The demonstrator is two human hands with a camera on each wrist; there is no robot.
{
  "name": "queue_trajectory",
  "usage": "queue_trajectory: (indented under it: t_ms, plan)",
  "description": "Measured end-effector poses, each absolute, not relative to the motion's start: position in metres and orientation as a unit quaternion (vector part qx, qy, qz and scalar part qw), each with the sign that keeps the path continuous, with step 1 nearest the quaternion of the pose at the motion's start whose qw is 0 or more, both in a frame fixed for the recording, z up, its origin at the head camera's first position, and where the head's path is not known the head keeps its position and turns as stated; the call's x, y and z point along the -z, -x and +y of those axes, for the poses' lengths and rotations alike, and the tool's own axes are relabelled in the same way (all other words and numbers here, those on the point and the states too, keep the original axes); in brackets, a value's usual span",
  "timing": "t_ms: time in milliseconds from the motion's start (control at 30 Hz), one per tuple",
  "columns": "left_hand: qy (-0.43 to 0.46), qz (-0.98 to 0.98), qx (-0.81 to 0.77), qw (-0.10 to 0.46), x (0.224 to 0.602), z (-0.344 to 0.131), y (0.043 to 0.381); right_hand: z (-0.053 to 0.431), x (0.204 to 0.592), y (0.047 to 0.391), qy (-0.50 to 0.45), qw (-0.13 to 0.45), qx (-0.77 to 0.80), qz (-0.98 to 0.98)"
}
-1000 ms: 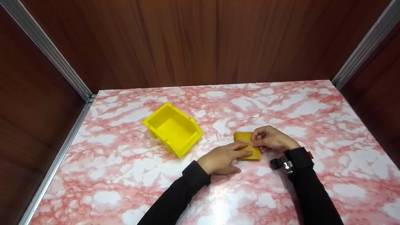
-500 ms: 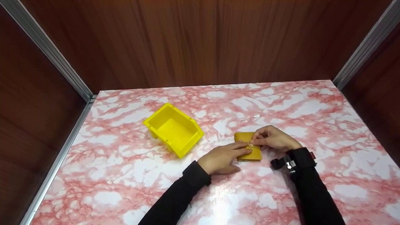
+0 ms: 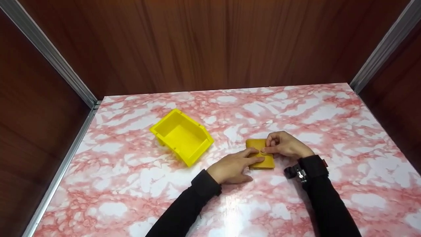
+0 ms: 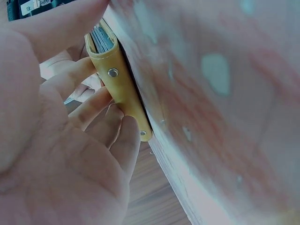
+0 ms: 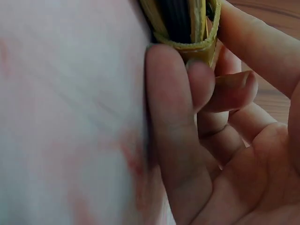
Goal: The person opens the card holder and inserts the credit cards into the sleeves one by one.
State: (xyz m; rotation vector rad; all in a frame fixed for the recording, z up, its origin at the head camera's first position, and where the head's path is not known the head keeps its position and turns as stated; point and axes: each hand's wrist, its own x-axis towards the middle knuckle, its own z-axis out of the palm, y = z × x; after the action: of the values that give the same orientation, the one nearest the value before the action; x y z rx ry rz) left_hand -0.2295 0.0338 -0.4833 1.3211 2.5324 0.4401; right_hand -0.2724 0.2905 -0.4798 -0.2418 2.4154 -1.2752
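Observation:
A mustard-yellow card wallet [image 3: 269, 163] lies closed on the table, right of the middle in the head view. My left hand [image 3: 230, 168] rests on its top from the left, fingers extended. From the right, my right hand [image 3: 287, 144] grips the wallet's edge with curled fingers, its thumb over the spot of the small round snap. In the left wrist view, metal studs [image 4: 113, 72] dot the wallet's spine, and thin stacked sleeves [image 4: 101, 40] show at its end. The right wrist view has a leather band [image 5: 192, 48] curving round the wallet's side, fingers close against it.
A bright yellow plastic bin [image 3: 184, 138] stands left of the hands, tilted askew on the pink-and-white marbled table [image 3: 111, 184]. Brown wood-grain panels [image 3: 197, 42] with metal edge rails [image 3: 59, 62] enclose the back and sides.
The right thumb has shifted slightly over the wallet's snap, which showed half a second ago and is now covered. The left hand, wallet and bin have stayed in place.

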Motion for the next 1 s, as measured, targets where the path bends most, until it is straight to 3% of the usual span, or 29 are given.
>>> queue_trajectory:
  t_ms: [233,600,867,1000]
  plan:
    - [-0.455,0.872,-0.137,0.118,0.483,0.033,0.23,0.289,0.478,0.272,0.053,0.216,0.473,0.853]
    - [-0.457,0.871,-0.138,0.119,0.485,0.033,0.23,0.286,0.473,0.268,0.079,0.195,0.45,0.868]
    - [-0.462,0.864,-0.163,0.118,0.484,0.032,0.232,0.284,0.468,0.266,0.119,0.134,0.372,0.911]
    - [-0.454,0.866,-0.192,0.085,0.477,0.025,0.238,0.29,0.463,0.266,0.124,0.081,0.333,0.931]
